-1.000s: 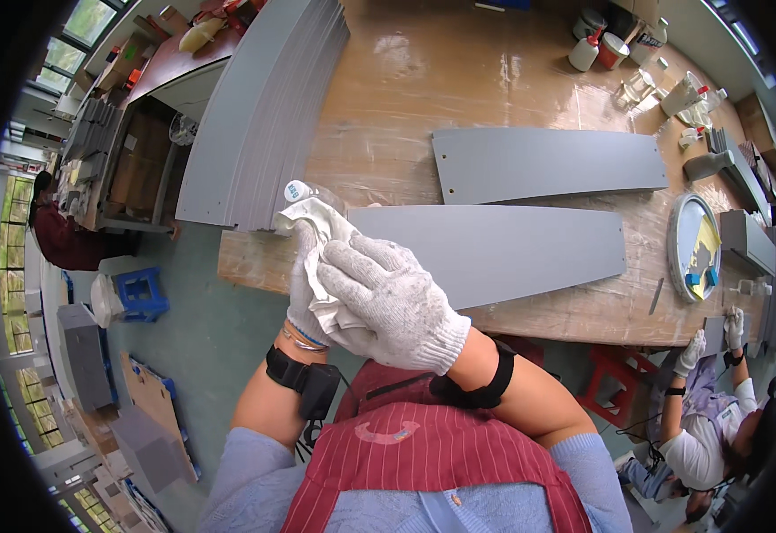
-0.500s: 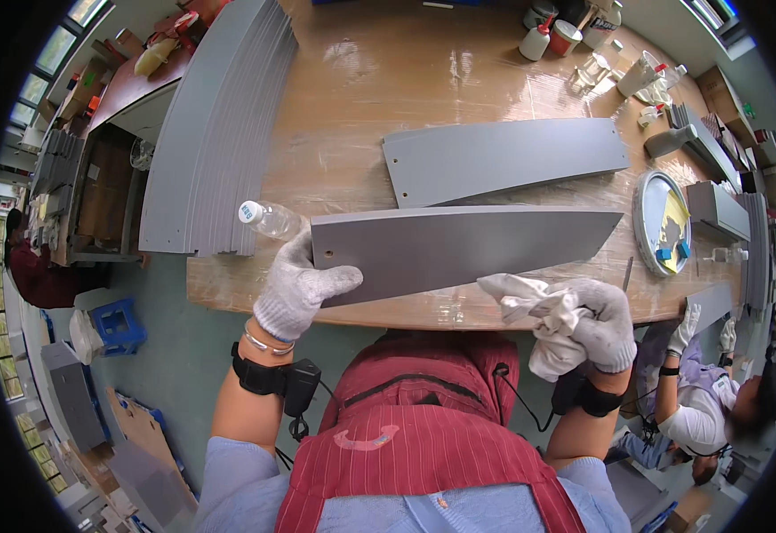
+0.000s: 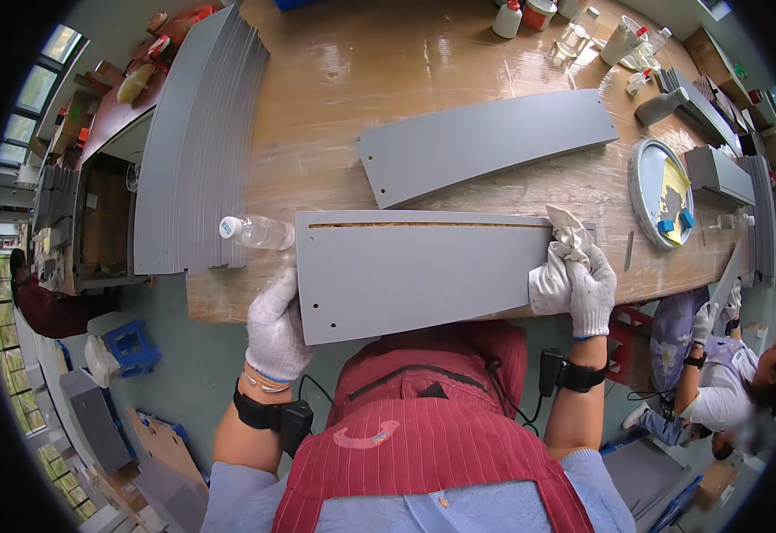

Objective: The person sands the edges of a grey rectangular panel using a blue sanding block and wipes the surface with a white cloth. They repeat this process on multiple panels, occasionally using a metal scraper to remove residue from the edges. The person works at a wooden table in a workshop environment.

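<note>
by the left hand (image 3: 279, 330), its fingers closed on it, the gray board (image 3: 415, 275) is gripped by its left end at the near edge of the table (image 3: 308, 115), and by its right end a white cloth (image 3: 550, 286) is bunched in the right hand's (image 3: 594, 289) closed fingers, likely so both ends are kept steady.

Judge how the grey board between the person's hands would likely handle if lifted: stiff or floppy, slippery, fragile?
The grey board is probably stiff: spanning from the left hand to the cloth in the right hand, it shows no sag. Its smooth-looking face may be slightly slippery. The slot near its far edge shows brown material inside, so that rim could chip.
</note>
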Demonstrator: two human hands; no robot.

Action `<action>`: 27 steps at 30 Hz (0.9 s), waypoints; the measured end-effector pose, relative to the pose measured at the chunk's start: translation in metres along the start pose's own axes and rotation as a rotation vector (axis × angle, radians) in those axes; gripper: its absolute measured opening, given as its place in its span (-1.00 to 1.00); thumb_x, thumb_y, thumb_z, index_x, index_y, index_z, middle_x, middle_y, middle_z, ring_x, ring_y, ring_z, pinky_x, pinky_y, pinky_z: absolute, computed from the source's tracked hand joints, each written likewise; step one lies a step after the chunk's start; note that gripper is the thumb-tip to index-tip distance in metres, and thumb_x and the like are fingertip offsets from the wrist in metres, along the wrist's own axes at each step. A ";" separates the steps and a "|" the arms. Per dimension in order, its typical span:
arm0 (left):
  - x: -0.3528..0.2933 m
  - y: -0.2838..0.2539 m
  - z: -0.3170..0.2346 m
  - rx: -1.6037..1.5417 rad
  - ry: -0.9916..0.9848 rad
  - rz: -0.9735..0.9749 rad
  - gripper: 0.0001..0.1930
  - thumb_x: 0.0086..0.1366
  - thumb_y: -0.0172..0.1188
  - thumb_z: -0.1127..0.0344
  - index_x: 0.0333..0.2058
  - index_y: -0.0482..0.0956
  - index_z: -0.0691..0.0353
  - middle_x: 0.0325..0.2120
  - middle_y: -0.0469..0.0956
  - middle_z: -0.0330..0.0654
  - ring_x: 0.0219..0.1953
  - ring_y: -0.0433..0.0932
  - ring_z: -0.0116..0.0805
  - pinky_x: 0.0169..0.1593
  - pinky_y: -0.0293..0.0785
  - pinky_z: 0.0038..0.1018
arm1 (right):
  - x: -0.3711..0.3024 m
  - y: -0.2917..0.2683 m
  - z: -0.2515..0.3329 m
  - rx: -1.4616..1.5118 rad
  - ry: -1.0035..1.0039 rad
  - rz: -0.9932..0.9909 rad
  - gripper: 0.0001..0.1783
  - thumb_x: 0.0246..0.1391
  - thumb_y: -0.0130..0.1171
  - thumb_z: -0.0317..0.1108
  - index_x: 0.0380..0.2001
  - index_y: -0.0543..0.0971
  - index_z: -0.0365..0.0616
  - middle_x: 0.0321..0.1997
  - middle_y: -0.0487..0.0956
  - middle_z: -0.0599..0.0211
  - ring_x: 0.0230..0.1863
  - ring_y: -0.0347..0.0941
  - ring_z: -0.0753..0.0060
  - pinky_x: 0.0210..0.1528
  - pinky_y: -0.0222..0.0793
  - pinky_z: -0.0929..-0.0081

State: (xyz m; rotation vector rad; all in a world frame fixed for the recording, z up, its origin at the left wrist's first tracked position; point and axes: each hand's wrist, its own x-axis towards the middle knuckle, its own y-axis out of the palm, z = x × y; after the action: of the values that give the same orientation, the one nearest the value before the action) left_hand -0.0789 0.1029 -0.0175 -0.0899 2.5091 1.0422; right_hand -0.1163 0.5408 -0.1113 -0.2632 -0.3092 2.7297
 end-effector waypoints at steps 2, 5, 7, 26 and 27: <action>-0.001 0.009 0.001 -0.192 -0.110 0.108 -0.27 0.59 -0.16 -0.21 0.43 0.24 0.29 0.29 0.44 0.04 0.31 0.47 -0.04 0.38 0.44 -0.10 | -0.014 0.048 0.003 -0.310 -0.236 0.027 -0.65 0.21 0.29 -0.40 0.07 0.67 -0.20 -0.02 0.72 0.08 0.00 0.66 0.15 0.12 0.53 0.31; 0.005 0.022 0.008 -0.152 -0.118 0.044 -0.15 0.52 -0.14 -0.38 0.44 0.22 0.26 0.29 0.45 0.01 0.32 0.46 -0.04 0.38 0.44 -0.10 | -0.053 0.128 0.084 -0.441 -0.678 0.366 -0.48 -0.01 0.36 -0.23 0.06 0.63 -0.14 0.14 0.55 -0.06 0.17 0.47 -0.22 0.17 0.44 -0.06; 0.009 0.031 0.017 -0.080 -0.071 0.043 -0.10 0.48 -0.15 -0.45 0.45 0.20 0.23 0.29 0.45 0.00 0.33 0.46 -0.06 0.37 0.45 -0.12 | -0.086 0.172 0.123 -0.231 -0.916 0.493 -0.48 -0.09 0.43 -0.24 -0.02 0.61 -0.16 0.09 0.54 -0.02 0.14 0.50 -0.16 0.16 0.48 0.00; 0.001 0.018 0.001 0.348 -0.041 -0.191 -0.32 0.26 0.31 0.49 0.35 0.33 0.38 0.14 0.56 -0.05 0.13 0.61 -0.17 0.23 0.56 -0.27 | 0.077 -0.128 -0.112 -1.209 -0.082 0.000 -0.61 0.16 0.18 -0.38 0.05 0.66 -0.18 0.05 0.66 0.00 0.08 0.55 -0.21 0.19 0.47 0.04; -0.003 0.024 -0.005 0.395 -0.020 -0.184 -0.29 0.24 0.33 0.48 0.36 0.32 0.39 0.15 0.55 -0.05 0.14 0.59 -0.20 0.25 0.52 -0.29 | 0.087 -0.134 -0.110 -1.159 -0.058 -0.040 -0.62 0.19 0.18 -0.38 0.06 0.66 -0.21 0.02 0.68 0.01 0.03 0.59 -0.14 0.15 0.49 0.10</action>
State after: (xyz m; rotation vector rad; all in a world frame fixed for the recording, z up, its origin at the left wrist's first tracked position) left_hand -0.0835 0.1163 0.0030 -0.1876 2.5786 0.4624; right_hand -0.1239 0.7153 -0.1958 -0.4483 -1.8397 2.1903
